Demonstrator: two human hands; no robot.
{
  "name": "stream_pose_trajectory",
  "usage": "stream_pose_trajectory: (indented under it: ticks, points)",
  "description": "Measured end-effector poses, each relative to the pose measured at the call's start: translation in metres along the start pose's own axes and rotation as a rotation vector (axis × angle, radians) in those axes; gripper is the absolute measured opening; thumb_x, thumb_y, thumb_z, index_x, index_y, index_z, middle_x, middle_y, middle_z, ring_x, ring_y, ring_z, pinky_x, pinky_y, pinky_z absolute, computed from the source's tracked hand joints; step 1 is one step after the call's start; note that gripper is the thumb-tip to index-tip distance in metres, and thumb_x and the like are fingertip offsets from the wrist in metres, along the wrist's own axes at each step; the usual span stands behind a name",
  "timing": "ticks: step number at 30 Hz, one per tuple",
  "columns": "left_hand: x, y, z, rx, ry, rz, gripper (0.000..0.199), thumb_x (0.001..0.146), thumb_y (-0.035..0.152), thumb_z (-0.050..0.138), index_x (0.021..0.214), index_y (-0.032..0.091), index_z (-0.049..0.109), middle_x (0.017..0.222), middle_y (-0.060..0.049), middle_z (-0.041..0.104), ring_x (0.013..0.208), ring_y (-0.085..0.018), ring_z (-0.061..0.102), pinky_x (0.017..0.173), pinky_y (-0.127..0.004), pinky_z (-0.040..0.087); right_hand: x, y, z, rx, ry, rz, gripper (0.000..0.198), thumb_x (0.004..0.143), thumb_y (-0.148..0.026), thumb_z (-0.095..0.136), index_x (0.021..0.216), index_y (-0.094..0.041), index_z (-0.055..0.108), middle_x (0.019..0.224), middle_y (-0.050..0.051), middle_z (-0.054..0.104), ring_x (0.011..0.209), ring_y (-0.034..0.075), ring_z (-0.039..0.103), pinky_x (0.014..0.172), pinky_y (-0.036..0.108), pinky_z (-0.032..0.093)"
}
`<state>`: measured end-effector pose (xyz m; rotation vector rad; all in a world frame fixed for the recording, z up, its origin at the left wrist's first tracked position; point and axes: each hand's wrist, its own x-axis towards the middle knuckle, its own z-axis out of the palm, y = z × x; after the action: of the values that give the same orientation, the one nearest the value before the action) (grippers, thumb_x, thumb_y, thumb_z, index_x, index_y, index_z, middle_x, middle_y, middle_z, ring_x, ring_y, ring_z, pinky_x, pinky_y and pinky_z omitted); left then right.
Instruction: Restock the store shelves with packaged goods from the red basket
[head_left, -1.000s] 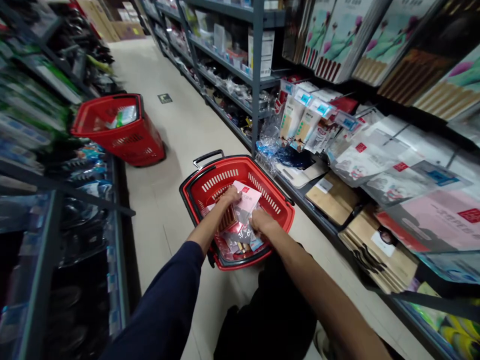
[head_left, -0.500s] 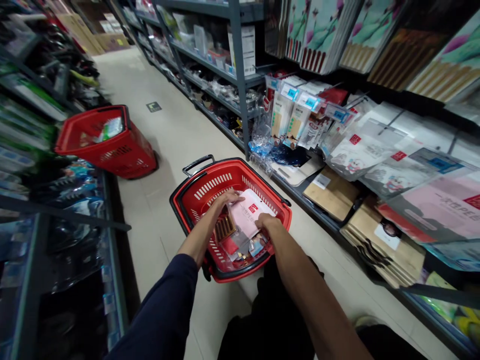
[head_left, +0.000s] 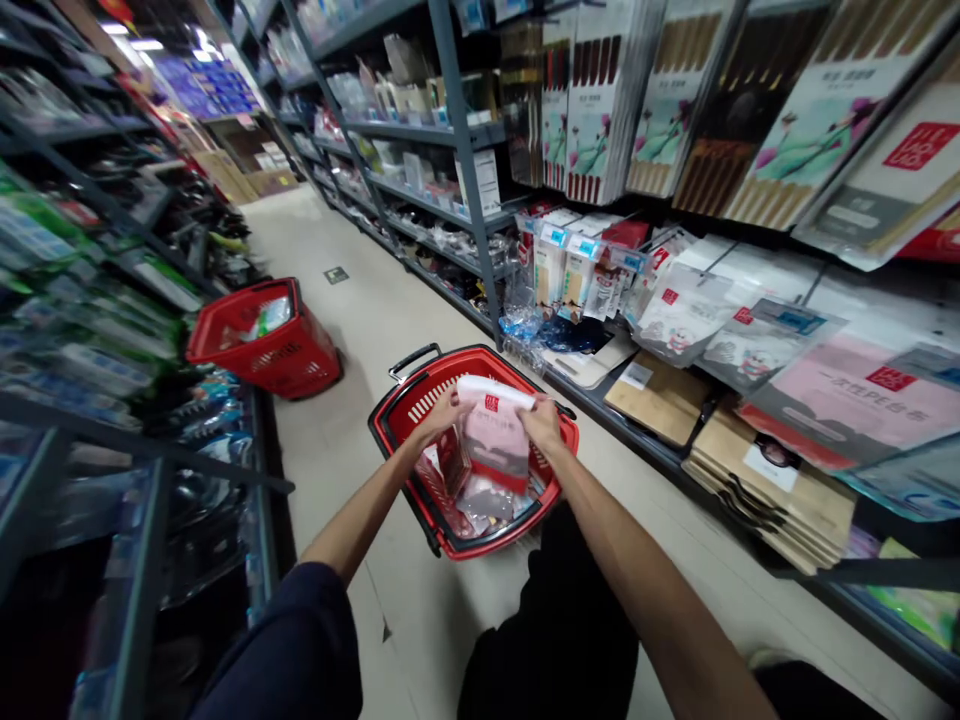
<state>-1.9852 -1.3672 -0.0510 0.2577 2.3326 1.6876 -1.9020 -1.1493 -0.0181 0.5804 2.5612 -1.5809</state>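
Between my two hands is a flat pink-and-grey packet (head_left: pixel 493 435) with a white top edge and a red label. My left hand (head_left: pixel 444 412) grips its upper left corner, and my right hand (head_left: pixel 541 422) grips the upper right one. The packet is over the red shopping basket (head_left: pixel 390 425), which stands on the floor in front of my legs. Below and beside the packet lie clear-wrapped goods (head_left: pixel 480 503), partly hidden; their kind is hard to make out.
A second red basket (head_left: pixel 270 345) with a packet inside stands farther up the aisle by the left shelves. On the right hang packs of chopsticks (head_left: pixel 592 110) and pink packets (head_left: pixel 862 385). Wooden cutting boards (head_left: pixel 780 480) lie on the low right shelf.
The pink packet has been raised at its top edge, and both hands have shifted to its upper corners. The view has tipped up, showing more of the aisle.
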Motion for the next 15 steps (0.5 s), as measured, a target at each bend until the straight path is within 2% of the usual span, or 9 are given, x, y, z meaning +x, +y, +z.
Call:
stream_pose_trajectory:
  ticks: [2,4,6,7,9,11,13,15]
  points:
    - [-0.003,0.039,-0.009,-0.088,0.012,0.104,0.072,0.078,0.058,0.078,0.126,0.011,0.055,0.112,-0.016,0.073,0.102,-0.025,0.068,0.091,-0.039,0.055,-0.005,-0.018,-0.024,0.135,0.075,-0.121,0.06,0.1,-0.032,0.051,0.152,-0.01,0.032,0.132,0.014,0.066,0.108,0.016,0.067,0.091,0.024,0.053]
    - [-0.008,0.091,-0.007,-0.203,-0.011,0.253,0.074,0.076,0.057,0.081,0.129,0.012,0.056,0.118,-0.017,0.073,0.108,-0.028,0.069,0.095,-0.042,0.056,-0.015,-0.034,-0.065,0.289,0.172,-0.343,0.053,0.098,-0.041,0.054,0.143,-0.014,0.048,0.121,0.009,0.071,0.1,0.016,0.066,0.088,0.026,0.054]
    - [-0.016,0.151,0.009,-0.303,-0.06,0.411,0.072,0.076,0.052,0.084,0.13,0.013,0.058,0.123,-0.016,0.073,0.112,-0.03,0.069,0.098,-0.044,0.056,-0.036,-0.045,-0.117,0.428,0.273,-0.608,0.046,0.094,-0.051,0.06,0.123,-0.015,0.064,0.108,0.006,0.072,0.093,0.018,0.064,0.087,0.03,0.054]
    - [-0.021,0.18,0.023,-0.335,-0.083,0.475,0.069,0.076,0.051,0.085,0.129,0.014,0.059,0.124,-0.015,0.073,0.114,-0.03,0.069,0.099,-0.044,0.056,-0.05,-0.05,-0.146,0.473,0.317,-0.713,0.044,0.093,-0.053,0.062,0.116,-0.016,0.068,0.105,0.006,0.072,0.092,0.018,0.064,0.087,0.031,0.053]
    - [-0.03,0.233,0.066,-0.407,-0.128,0.571,0.063,0.078,0.048,0.084,0.127,0.015,0.061,0.125,-0.013,0.073,0.116,-0.03,0.069,0.1,-0.044,0.056,-0.083,-0.053,-0.201,0.511,0.415,-0.831,0.042,0.095,-0.056,0.06,0.112,-0.018,0.068,0.105,0.005,0.071,0.094,0.018,0.063,0.088,0.031,0.053]
    - [-0.037,0.267,0.127,-0.5,-0.187,0.613,0.059,0.081,0.047,0.083,0.126,0.016,0.063,0.123,-0.011,0.074,0.114,-0.029,0.07,0.099,-0.043,0.056,-0.116,-0.042,-0.251,0.508,0.577,-0.859,0.04,0.098,-0.056,0.056,0.113,-0.02,0.067,0.104,0.004,0.07,0.094,0.018,0.063,0.086,0.03,0.053]
    - [-0.042,0.276,0.202,-0.571,-0.266,0.56,0.059,0.079,0.051,0.082,0.123,0.016,0.065,0.118,-0.01,0.076,0.107,-0.028,0.073,0.095,-0.041,0.058,-0.142,-0.008,-0.292,0.462,0.781,-0.819,0.039,0.098,-0.057,0.056,0.112,-0.021,0.066,0.1,0.003,0.069,0.091,0.018,0.063,0.083,0.03,0.052]
    - [-0.048,0.263,0.282,-0.574,-0.374,0.407,0.064,0.074,0.06,0.083,0.114,0.013,0.07,0.109,-0.012,0.078,0.098,-0.027,0.074,0.088,-0.038,0.06,-0.16,0.05,-0.324,0.388,0.944,-0.711,0.038,0.097,-0.056,0.058,0.108,-0.02,0.067,0.096,0.003,0.069,0.086,0.018,0.061,0.08,0.031,0.052]
